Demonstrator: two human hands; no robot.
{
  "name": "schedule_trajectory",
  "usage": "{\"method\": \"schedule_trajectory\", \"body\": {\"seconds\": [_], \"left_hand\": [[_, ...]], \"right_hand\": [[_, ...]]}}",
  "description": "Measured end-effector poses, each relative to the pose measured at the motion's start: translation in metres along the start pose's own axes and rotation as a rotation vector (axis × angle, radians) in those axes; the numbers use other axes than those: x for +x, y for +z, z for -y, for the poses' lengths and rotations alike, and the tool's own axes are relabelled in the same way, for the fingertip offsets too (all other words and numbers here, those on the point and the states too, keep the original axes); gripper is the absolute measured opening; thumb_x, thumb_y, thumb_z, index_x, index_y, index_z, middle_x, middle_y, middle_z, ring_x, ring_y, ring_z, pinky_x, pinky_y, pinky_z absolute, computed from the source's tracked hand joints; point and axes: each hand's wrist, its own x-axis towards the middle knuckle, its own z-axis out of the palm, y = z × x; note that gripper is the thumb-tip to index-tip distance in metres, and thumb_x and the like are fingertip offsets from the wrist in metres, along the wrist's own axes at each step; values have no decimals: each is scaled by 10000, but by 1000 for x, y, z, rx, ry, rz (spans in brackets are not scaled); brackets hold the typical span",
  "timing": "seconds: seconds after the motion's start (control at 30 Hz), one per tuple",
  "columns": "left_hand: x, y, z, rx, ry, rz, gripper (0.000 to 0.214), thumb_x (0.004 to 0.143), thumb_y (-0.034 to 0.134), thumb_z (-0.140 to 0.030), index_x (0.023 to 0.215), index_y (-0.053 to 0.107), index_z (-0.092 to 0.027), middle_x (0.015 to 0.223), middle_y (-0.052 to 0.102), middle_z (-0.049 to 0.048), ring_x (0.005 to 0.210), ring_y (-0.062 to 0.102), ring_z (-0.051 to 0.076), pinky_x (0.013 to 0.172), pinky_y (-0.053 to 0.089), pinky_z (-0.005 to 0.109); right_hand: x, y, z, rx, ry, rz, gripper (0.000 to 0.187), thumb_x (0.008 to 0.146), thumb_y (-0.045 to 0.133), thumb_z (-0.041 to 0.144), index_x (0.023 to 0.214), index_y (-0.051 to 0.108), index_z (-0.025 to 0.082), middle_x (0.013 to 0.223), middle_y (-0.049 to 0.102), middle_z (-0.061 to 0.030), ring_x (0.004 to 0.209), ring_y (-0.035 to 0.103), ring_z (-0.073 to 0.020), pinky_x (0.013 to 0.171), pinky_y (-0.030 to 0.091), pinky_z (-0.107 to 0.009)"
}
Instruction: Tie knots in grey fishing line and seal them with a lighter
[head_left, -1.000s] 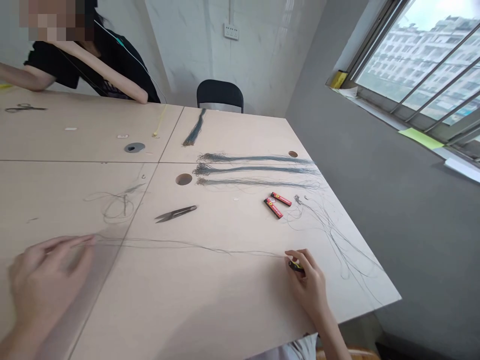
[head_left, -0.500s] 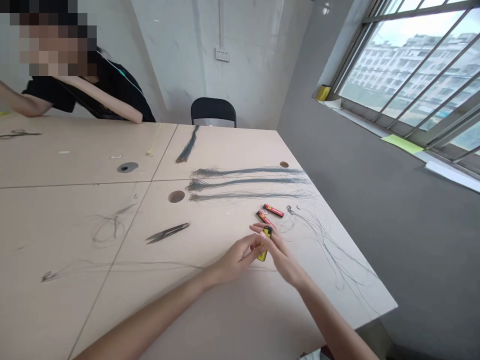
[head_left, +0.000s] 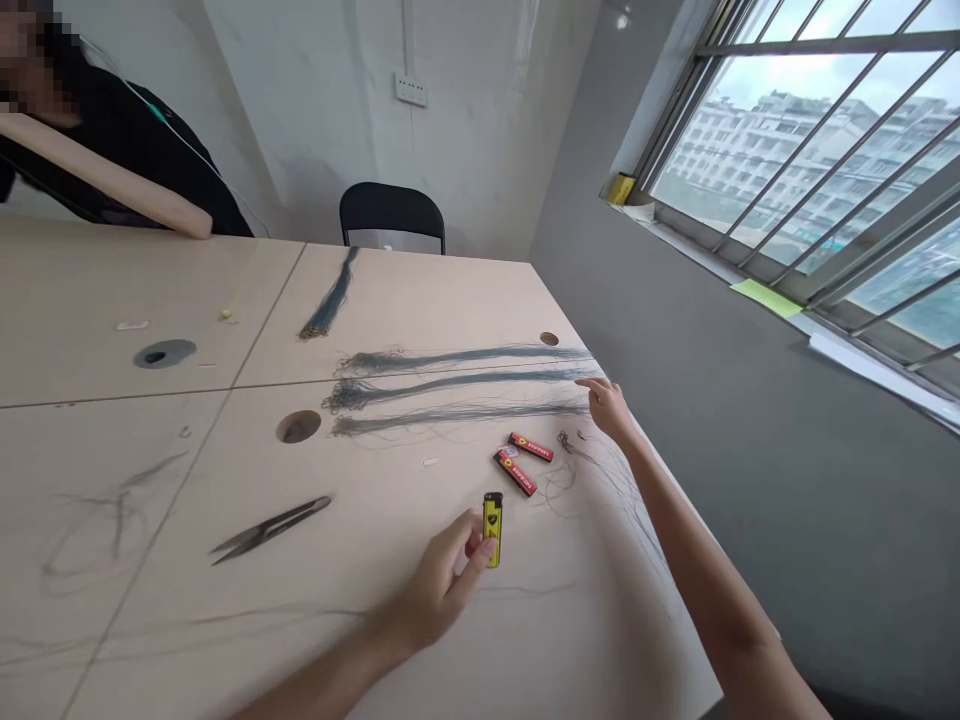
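My left hand point(head_left: 439, 580) grips a yellow lighter point(head_left: 492, 528) between thumb and fingers, holding it upright over the tabletop. My right hand point(head_left: 609, 410) is open, its index finger stretched toward the right ends of three long grey-blue thread bundles point(head_left: 457, 390) and just beside them. A fourth, shorter bundle point(head_left: 328, 305) lies further back. Two red packets point(head_left: 523, 460) lie between my hands. Loose dark threads point(head_left: 592, 475) trail just below my right hand. Thread snips point(head_left: 270, 528) lie left of my left hand.
A co-worker's forearm point(head_left: 97, 175) rests at the far left edge of the pale wooden table point(head_left: 127, 470). The table has round holes point(head_left: 298, 427), and its right edge drops to a grey floor. A black chair point(head_left: 391, 215) stands beyond it, with a barred window point(head_left: 795, 170) at right.
My right hand has let go of the lighter and moved up and right to the bundle ends. My left hand has drawn back slightly, with the lighter in it.
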Motion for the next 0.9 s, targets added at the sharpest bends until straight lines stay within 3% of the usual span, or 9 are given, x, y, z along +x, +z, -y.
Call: {"method": "schedule_trajectory", "body": {"seconds": [0.27,0.47,0.67,0.9], "left_hand": [[-4,0,0,170,109,50,255,1010,381,-310,811,508,-213,745,563,-2,698,552,134,671,467,222],[-4,-2,-3,214,86,57,251,1012,378,-310,816,503,-215,731,559,-3,682,563,131,650,470,218],[-5,-1,1,223,93,64,259,1014,363,-323,817,490,-214,741,555,3,687,558,135,655,475,227],[-7,0,2,225,99,74,248,1014,360,-317,830,489,-213,747,543,1,695,550,137,661,465,236]], "right_hand": [[7,21,-8,-201,-72,33,460,896,383,50,1121,739,234,1205,691,-91,1136,531,-298,960,376,-443],[11,21,-10,-266,-50,26,471,908,360,63,1194,709,201,1234,677,-97,1135,522,-294,942,363,-409],[12,22,-12,-292,-41,3,436,890,391,64,1066,755,227,1093,710,-99,1065,534,-290,939,359,-438],[0,19,-11,-253,-30,-54,447,855,409,59,1048,766,246,1164,658,-111,1103,501,-304,940,376,-450]]}}
